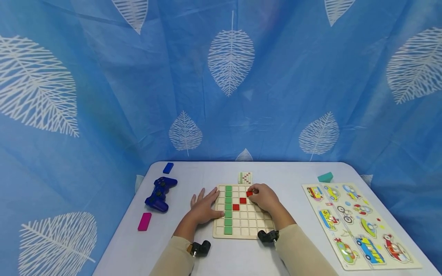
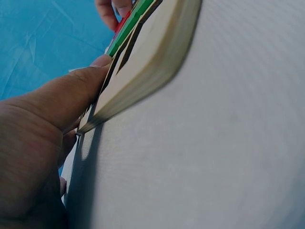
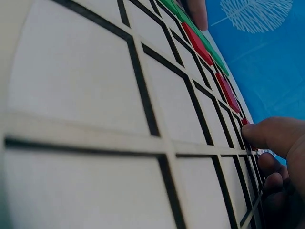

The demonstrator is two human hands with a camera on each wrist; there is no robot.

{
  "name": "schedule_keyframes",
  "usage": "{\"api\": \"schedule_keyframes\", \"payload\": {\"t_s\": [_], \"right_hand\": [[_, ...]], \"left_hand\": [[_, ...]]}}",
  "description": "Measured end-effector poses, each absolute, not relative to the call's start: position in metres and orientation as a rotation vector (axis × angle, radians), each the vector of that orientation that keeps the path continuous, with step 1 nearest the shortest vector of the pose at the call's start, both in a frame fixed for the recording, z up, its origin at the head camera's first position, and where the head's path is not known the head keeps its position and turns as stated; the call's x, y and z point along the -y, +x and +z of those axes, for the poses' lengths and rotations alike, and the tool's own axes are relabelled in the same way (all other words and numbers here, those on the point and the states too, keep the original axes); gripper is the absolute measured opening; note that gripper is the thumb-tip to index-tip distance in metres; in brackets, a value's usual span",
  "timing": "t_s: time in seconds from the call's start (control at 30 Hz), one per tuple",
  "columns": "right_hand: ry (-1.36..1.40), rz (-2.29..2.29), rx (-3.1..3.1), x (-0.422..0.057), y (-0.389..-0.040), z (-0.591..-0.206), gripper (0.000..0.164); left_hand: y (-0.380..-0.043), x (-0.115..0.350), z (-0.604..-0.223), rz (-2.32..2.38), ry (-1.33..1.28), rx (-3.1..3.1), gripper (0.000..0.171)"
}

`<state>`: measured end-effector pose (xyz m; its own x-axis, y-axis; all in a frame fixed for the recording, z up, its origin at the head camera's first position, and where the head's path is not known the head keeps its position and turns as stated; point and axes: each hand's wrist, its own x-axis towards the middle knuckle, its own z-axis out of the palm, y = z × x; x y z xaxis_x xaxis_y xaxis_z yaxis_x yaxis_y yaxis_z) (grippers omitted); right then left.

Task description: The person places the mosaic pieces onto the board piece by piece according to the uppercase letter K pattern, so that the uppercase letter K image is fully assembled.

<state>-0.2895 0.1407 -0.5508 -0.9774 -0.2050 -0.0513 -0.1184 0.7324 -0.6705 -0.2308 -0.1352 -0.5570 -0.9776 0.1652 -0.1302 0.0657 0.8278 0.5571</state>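
Observation:
A square wooden grid board [image 1: 244,231] lies on the white table, a column of green tiles [image 1: 228,207] set down its left side. Two red tiles, a lower one [image 1: 236,207] and a higher one [image 1: 243,200], step diagonally up to the right. Farther along that diagonal, my right hand [image 1: 265,197] pinches another red tile [image 1: 249,194] at the board's upper right; its fingers partly cover the tile. My left hand [image 1: 204,209] rests along the board's left edge, fingers spread, with the thumb [image 2: 81,90] on the board.
A small pattern card [image 1: 245,178] lies just behind the board. To the left are a blue game controller [image 1: 160,193], a blue block [image 1: 168,168] and a magenta block [image 1: 144,221]. At right lie a vehicle puzzle board [image 1: 345,239] and a teal block [image 1: 325,177].

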Motion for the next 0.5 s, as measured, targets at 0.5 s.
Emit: {"api": "schedule_keyframes", "payload": {"t_s": [0.5], "right_hand": [[-0.226,-1.133,-2.768,-0.1426,-0.2881,-0.5503,0.027]], "left_hand": [[-0.2321,0.138,-0.556,0.847,0.196,-2.836,0.097]]}}
